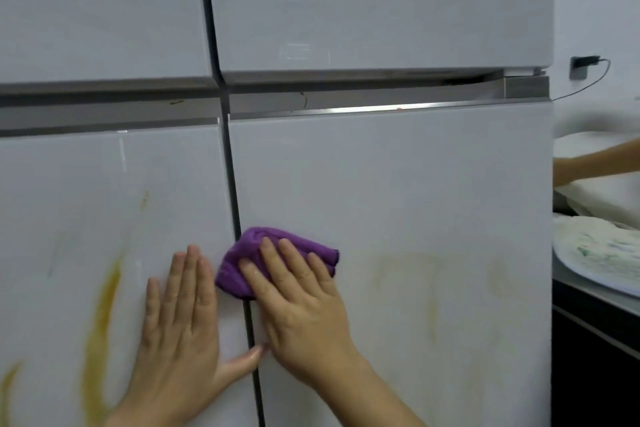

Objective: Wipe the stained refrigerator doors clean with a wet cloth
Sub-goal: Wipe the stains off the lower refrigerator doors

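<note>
One head-worn camera faces the refrigerator doors (398,191) close up, perhaps tilted slightly downward.

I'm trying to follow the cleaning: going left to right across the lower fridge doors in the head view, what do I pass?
Bold yellow-orange streak stain → flat left hand → crumpled purple cloth under the right hand → faint yellowish smear → white round plate at the far right.

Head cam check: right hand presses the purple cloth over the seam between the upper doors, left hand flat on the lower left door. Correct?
Not quite. In the head view the right hand presses the purple cloth over the seam between the lower doors, not the upper ones. The left hand lies flat on the lower left door, as you said.
</note>
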